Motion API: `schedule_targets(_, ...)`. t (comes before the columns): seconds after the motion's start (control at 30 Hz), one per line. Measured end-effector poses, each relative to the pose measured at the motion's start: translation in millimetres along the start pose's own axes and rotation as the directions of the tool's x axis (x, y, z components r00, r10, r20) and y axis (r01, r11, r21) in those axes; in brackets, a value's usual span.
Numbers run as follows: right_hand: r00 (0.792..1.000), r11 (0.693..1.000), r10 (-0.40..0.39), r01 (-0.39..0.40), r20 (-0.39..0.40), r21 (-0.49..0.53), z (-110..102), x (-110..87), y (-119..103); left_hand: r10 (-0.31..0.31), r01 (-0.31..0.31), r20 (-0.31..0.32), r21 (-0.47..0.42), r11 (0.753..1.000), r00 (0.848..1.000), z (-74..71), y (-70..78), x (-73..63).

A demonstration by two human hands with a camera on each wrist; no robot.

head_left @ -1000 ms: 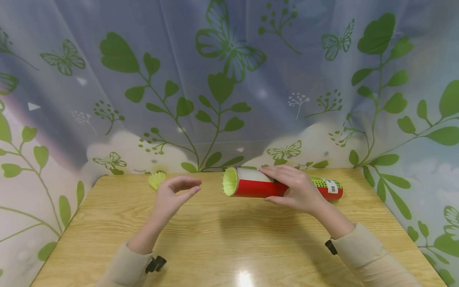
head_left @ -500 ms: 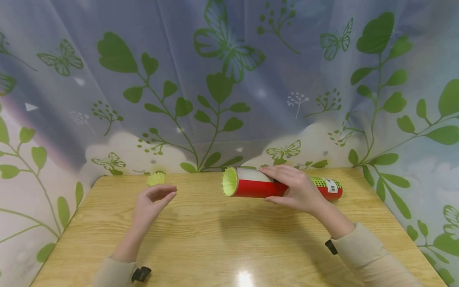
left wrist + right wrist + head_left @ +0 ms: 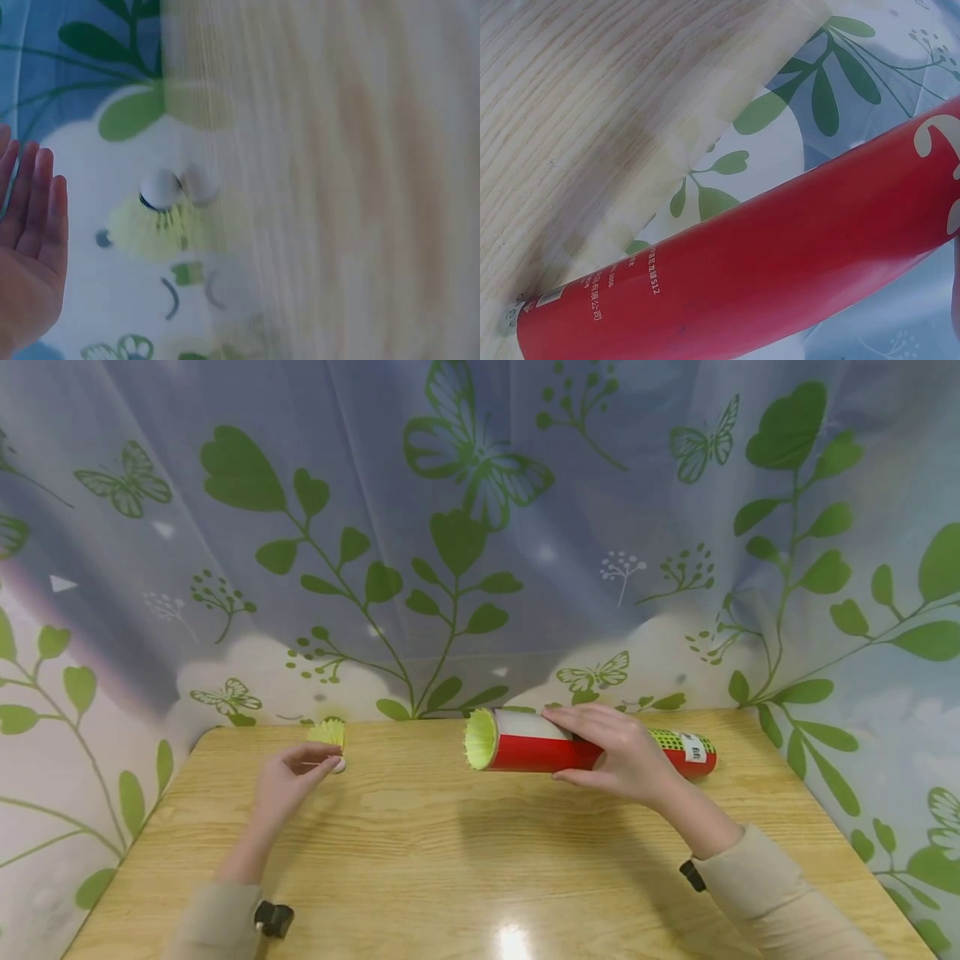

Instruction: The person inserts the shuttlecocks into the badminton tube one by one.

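A yellow shuttlecock (image 3: 327, 732) with a white cork lies at the table's back left. My left hand (image 3: 288, 781) is right at it, fingertips over the cork in the head view. In the left wrist view the fingers (image 3: 37, 202) look nearly straight, with a gap to the shuttlecock (image 3: 161, 189), which appears doubled there. My right hand (image 3: 618, 752) grips a red shuttlecock tube (image 3: 532, 756) from above, its mouth facing left. A yellow feathered skirt (image 3: 482, 740) shows at that mouth. The right wrist view is mostly filled by the tube (image 3: 742, 262).
The wooden table (image 3: 420, 860) ends at the back against a patterned curtain (image 3: 390, 635) with leaves and butterflies. The tube's far end, with a white label (image 3: 694, 749), lies toward the back right.
My left hand has moved left, away from the tube, to the shuttlecock, whose white cork now shows by the fingertips. The right hand and tube have stayed put.
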State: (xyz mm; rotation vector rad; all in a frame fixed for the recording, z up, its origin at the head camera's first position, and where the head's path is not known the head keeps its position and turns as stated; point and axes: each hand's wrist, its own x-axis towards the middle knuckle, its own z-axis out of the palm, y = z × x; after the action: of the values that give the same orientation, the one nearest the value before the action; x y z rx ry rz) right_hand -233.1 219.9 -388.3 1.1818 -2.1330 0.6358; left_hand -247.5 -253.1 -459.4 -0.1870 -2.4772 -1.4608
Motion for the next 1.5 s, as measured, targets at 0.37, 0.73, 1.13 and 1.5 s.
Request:
schedule_targets(0.37,1.000,1.000,0.008,-0.008,0.005,-0.012,0.5,-1.8,0.5,-0.005,0.008,-0.027,0.096,0.995,1.000,-24.7,-28.0,23.4)
schedule_targets(0.73,1.000,1.000,0.009,-0.009,0.014,-0.007,-0.7,-1.5,-0.1,0.001,0.003,-0.043,0.078,0.997,0.999,-37.3,-50.2,44.9)
schedule_targets(1.13,1.000,1.000,0.001,-0.001,0.010,0.000,-0.3,0.2,0.2,-0.032,0.030,0.038,0.055,0.998,0.999,-48.2,-63.4,56.5)
schedule_targets(1.5,1.000,1.000,-0.007,0.007,0.012,-0.002,-1.7,1.5,0.6,-0.056,0.035,0.114,0.183,0.982,0.992,-46.0,-62.9,68.2)
